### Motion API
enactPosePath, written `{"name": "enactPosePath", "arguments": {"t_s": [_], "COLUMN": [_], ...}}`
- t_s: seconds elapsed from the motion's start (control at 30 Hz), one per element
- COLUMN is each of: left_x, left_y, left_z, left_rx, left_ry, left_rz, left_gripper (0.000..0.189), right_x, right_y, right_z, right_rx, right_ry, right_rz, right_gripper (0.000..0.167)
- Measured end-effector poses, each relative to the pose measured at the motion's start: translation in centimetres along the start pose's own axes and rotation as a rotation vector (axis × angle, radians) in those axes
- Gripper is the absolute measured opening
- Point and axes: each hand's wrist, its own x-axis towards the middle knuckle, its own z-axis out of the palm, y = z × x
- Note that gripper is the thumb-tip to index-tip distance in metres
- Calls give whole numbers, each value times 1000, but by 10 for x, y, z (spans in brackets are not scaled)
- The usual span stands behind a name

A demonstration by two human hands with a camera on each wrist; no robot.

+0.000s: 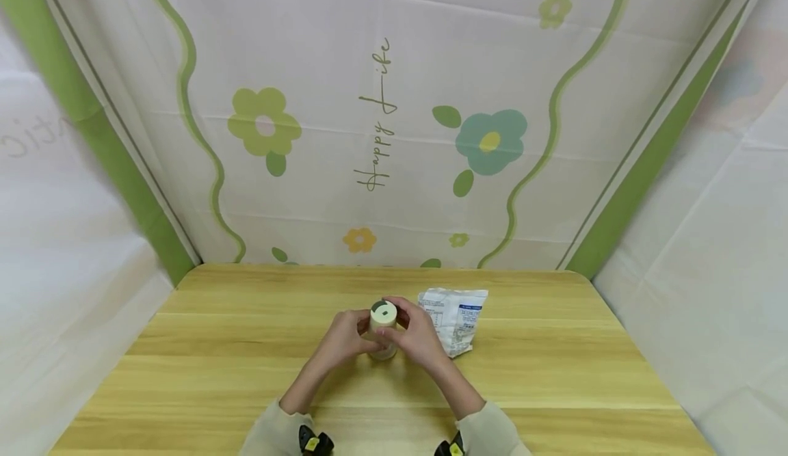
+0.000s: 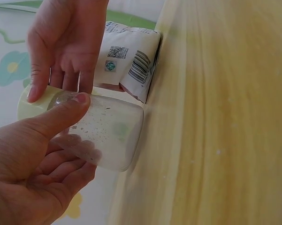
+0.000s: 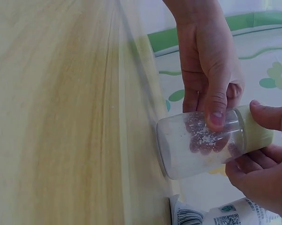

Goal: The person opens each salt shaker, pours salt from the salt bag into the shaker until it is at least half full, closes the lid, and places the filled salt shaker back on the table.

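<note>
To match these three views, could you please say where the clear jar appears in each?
Head: the clear jar, below centre.
Left wrist: the jar, left of centre, below mid-height.
Right wrist: the jar, right of centre, below mid-height.
Shared landmark: the white packet, visible in every view.

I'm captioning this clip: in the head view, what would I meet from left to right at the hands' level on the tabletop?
Left hand → pale-lidded clear bottle → right hand → white printed packet.

This place looks like a little booth: flowery cloth (image 1: 412, 155) saying "Happy Life" hangs across the top, pale cloth sides (image 1: 68, 251) stand left and right, and a wooden table (image 1: 554, 353) sits below.
</note>
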Motion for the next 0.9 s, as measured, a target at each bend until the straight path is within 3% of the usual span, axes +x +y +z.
{"name": "enactPosePath", "arguments": {"t_s": [0.17, 0.4, 0.9], "left_x": [0, 0, -2], "left_y": [0, 1, 0], "left_z": [-1, 0, -1], "left_rx": [11, 1, -16], "left_ry": [3, -3, -27], "left_rz": [-1, 3, -15], "left_gripper": [27, 27, 35], "right_x": [1, -1, 0], "right_y": [1, 1, 3], "right_z": [0, 0, 3], "right_rx": [-5, -19, 15], "right_ry": [-18, 19, 11], "right_rz": [8, 12, -7], "right_gripper": [61, 53, 53]}}
